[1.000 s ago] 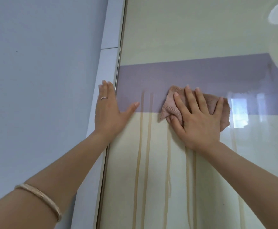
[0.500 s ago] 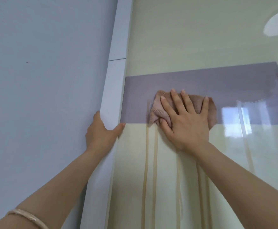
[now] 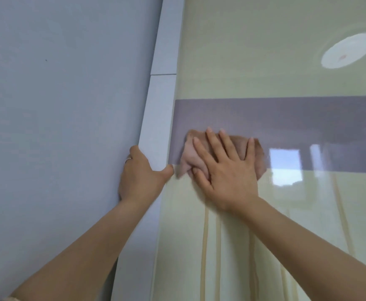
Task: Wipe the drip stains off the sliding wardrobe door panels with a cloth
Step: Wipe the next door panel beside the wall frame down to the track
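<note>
A glossy cream door panel (image 3: 275, 79) with a purple band (image 3: 286, 118) across it fills the right of the view. My right hand (image 3: 227, 172) lies flat with straight fingers on a pinkish-brown cloth (image 3: 188, 157), pressing it against the panel at the band's lower left end. Brown drip stains (image 3: 204, 246) run down the cream surface below the cloth. My left hand (image 3: 139, 177) grips the white door frame (image 3: 156, 131), its fingers curled round the frame's left edge and its thumb on the front.
A plain grey-blue wall (image 3: 58, 105) takes up the left half. The glossy panel reflects a round ceiling lamp (image 3: 347, 51) and a bright window (image 3: 285, 166). More faint drip streaks (image 3: 338, 203) run down the panel at the right.
My right hand has slid the cloth leftward along the purple band toward the frame. My left hand went from lying flat on the panel's edge to gripping the frame.
</note>
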### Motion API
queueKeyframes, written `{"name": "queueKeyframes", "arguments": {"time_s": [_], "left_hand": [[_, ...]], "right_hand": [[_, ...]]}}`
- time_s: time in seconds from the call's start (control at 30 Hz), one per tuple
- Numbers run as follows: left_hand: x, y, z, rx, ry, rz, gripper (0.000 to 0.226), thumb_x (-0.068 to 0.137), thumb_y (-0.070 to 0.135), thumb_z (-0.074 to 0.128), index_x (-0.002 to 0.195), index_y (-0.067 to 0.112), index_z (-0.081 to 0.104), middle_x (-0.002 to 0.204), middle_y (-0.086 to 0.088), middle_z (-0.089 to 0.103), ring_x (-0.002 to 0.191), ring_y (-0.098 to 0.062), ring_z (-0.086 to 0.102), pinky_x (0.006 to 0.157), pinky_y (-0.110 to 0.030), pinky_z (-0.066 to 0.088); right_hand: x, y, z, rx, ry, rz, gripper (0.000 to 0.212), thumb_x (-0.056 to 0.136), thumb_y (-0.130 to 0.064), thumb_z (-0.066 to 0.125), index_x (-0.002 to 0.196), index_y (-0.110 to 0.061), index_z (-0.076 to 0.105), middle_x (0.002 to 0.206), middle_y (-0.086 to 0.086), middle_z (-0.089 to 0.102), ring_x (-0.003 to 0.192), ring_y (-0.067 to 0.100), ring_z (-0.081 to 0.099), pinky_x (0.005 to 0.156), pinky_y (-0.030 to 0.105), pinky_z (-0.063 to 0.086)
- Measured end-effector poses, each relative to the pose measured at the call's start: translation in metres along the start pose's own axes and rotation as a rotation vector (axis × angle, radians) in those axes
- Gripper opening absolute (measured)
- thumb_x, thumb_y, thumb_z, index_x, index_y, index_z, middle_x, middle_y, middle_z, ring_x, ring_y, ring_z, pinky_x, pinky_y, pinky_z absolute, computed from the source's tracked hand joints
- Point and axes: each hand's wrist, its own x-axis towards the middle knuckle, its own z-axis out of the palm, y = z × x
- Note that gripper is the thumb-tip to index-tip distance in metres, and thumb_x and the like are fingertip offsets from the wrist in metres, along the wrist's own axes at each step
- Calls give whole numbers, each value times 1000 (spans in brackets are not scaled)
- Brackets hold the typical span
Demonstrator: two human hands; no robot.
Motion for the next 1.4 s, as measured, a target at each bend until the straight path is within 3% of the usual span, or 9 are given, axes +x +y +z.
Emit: {"name": "queueKeyframes", "arguments": {"time_s": [0.1,0.23,0.3,0.47,0.63,0.83,1.07,1.27,1.4], "left_hand": [[-1,0,-2,-10,-11,10,62,76,38,72,114,3,37,113,-13,51,90,-28,47,72,-33,38],[0,-2,-2,-22,-17,18,62,77,38,71,116,4,36,113,-12,51,86,-25,43,71,-33,38],[-2,-2,0,-28,-16,10,63,77,40,70,117,5,36,113,-10,51,88,-26,45,71,-33,38],[-2,-1,-2,-32,-7,-5,67,77,40,71,121,4,35,117,-12,50,102,-30,50,74,-34,38],[3,-3,-1,-44,-41,1,68,77,38,72,122,5,33,113,-9,47,89,-25,42,73,-32,36],[6,-4,-7,-75,-93,3,86,69,46,77,131,9,30,129,-9,46,115,-28,46,75,-28,30],[-2,-16,-4,-135,-27,65,93,65,61,69,136,14,32,132,-4,49,122,-24,44,85,-29,35],[-7,-25,-4,-227,5,60,60,82,56,55,125,14,46,114,0,57,93,-18,49,77,-25,32],[-8,-28,4,-187,81,44,79,71,71,45,126,15,46,116,-6,59,99,-26,54,78,-33,40]], "right_hand": [[8,10,-7,-4,-25,-137,62,90,-56,24,145,-32,43,153,3,38,141,28,35,107,68,10],[39,21,-11,-14,-32,86,77,81,-59,-3,153,-40,15,163,-5,7,149,19,3,111,63,-6],[25,8,-6,-5,5,122,72,86,-57,4,152,-35,22,162,-1,14,149,22,9,110,63,-5],[2,8,-6,22,-40,-150,62,91,-54,23,145,-31,42,154,4,36,142,29,33,107,69,9],[32,21,-11,-27,-21,128,77,81,-59,-2,153,-38,14,163,-4,7,149,20,3,110,60,-10],[-13,5,-3,12,16,-192,62,91,-56,28,142,-27,47,150,6,42,138,29,39,107,64,9],[-4,-1,3,24,83,63,61,92,-52,27,144,-26,44,153,6,38,141,29,33,110,62,6],[-3,3,0,20,43,-116,61,92,-53,27,144,-28,45,151,5,40,139,30,37,108,61,5],[8,-5,3,20,95,39,60,92,-52,27,143,-27,46,151,5,40,140,29,36,109,63,5]]}}
